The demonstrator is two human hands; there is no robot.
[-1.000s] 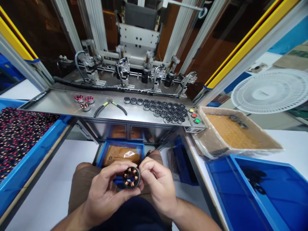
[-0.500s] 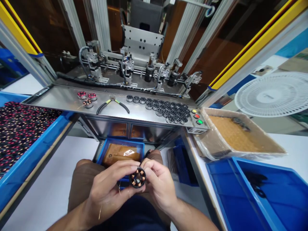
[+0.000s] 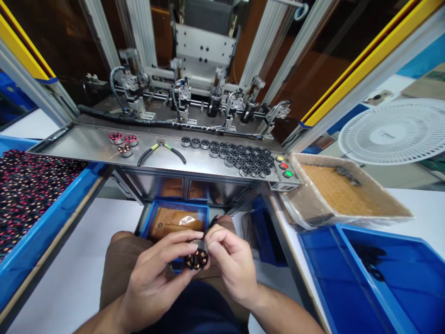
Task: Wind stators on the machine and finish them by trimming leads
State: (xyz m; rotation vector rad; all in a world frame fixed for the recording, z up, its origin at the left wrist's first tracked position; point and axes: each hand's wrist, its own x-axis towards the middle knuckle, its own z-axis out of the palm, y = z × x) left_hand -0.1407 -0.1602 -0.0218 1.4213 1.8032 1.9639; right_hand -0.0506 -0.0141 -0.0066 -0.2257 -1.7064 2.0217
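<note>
Above my lap, my left hand [image 3: 156,271] grips a small round motor stator [image 3: 196,260], black with copper windings, between thumb and fingers. Its slotted face is tilted up toward me. My right hand [image 3: 232,264] is closed in a pinch close against the stator's right side; whatever sits between those fingertips is too small to make out. On the metal shelf ahead lie side cutters [image 3: 162,147] with black and yellow-green handles. Left of them sit a copper-wound stator [image 3: 124,149] with a loose wire end and two red-wound stators [image 3: 116,138]. Several unwound black stators [image 3: 239,155] cluster to the right.
A winding machine [image 3: 184,97] stands behind the shelf [image 3: 86,146]. Coloured push buttons [image 3: 284,165] are at its right end. A blue bin [image 3: 69,199] of stators is at left; a lined carton [image 3: 389,208], blue bins [image 3: 351,273] and a white fan [image 3: 392,132] are at right.
The stator has tipped in my left hand, so its face looks flatter, and it has shifted slightly left and up. My right hand stays pinched beside it.
</note>
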